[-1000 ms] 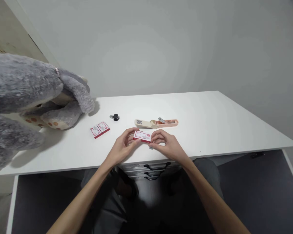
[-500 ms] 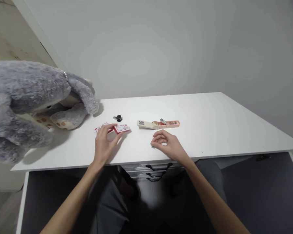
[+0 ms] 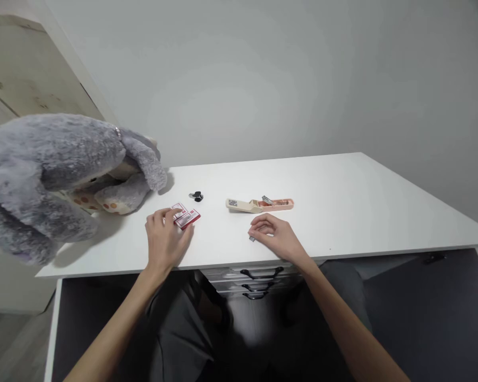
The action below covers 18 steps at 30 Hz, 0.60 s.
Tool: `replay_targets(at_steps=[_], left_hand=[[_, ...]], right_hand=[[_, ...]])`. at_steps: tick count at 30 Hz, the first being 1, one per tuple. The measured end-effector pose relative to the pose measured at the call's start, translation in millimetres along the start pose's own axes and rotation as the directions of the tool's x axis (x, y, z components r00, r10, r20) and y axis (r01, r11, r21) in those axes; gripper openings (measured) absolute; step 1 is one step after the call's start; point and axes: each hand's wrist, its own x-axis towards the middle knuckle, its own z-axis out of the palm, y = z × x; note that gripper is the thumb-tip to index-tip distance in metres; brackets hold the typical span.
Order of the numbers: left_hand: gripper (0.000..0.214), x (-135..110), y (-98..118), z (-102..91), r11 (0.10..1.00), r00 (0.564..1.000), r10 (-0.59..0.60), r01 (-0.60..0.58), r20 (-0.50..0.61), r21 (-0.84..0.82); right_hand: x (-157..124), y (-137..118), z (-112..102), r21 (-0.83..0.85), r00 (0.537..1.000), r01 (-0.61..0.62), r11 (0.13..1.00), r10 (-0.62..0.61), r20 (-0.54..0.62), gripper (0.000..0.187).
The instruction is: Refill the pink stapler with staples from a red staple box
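My left hand (image 3: 164,239) has its thumb and fingers around the edges of a small red-and-white staple box (image 3: 188,218). Another red-and-white printed piece (image 3: 179,208) lies partly beneath it, half hidden by my fingers. My right hand (image 3: 276,236) is curled in a pinch on a short grey staple strip (image 3: 252,238), low over the desk. Just beyond my right hand lies a stapler (image 3: 242,205), opened out flat. Its cream arm points left; on the right its pink half (image 3: 281,205) has a silver metal part tilted up.
A small black-and-silver item (image 3: 197,196) lies behind the staple box. A big grey plush toy (image 3: 75,154) takes up the desk's left end. The white desk (image 3: 362,212) backs onto a grey wall, and drawers with black handles (image 3: 262,273) are under its front edge.
My left hand has moved the staple box left and towards me, over the other printed piece. My right hand keeps its pinch, almost still. The view has shifted slightly.
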Motion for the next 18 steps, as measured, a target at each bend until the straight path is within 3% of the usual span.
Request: replay_targets(at_steps=[2, 4, 6, 8, 12, 18], left_hand=[[0.035, -1.1, 18.8, -3.8, 0.982, 0.996, 0.038, -0.023, 0.075, -0.187], [0.032, -1.9, 43.6, -5.7, 0.919, 0.966, 0.059, 0.047, 0.252, -0.392], [0.038, -2.0, 70.2, -5.1, 0.845, 0.881, 0.084, 0.184, 0.465, -0.502], [0.044, -0.8, 93.6, -2.5, 0.79, 0.808, 0.112, 0.281, 0.578, -0.546], [0.047, 4.1, 120.5, 5.2, 0.708, 0.747, 0.174, 0.358, 0.641, -0.609], [0.049, 10.7, 124.8, 12.4, 0.561, 0.706, 0.21, 0.479, 0.676, -0.675]], right_hand=[[1.8, -1.6, 0.1, 0.064, 0.999, -0.024, 0.998, 0.026, -0.028, 0.039], [2.9, -4.5, 1.1, 0.143, 0.997, -0.05, 0.988, 0.059, -0.054, 0.043], [2.2, -8.2, 3.6, 0.207, 0.993, -0.072, 0.976, 0.088, -0.072, 0.046], [-0.3, -11.7, 7.0, 0.236, 0.991, -0.079, 0.968, 0.101, -0.083, 0.048], [-6.6, -18.1, 11.6, 0.241, 0.988, -0.063, 0.968, 0.095, -0.123, 0.05], [-11.4, -28.5, 9.1, 0.301, 0.985, -0.057, 0.952, 0.103, -0.141, 0.052]])
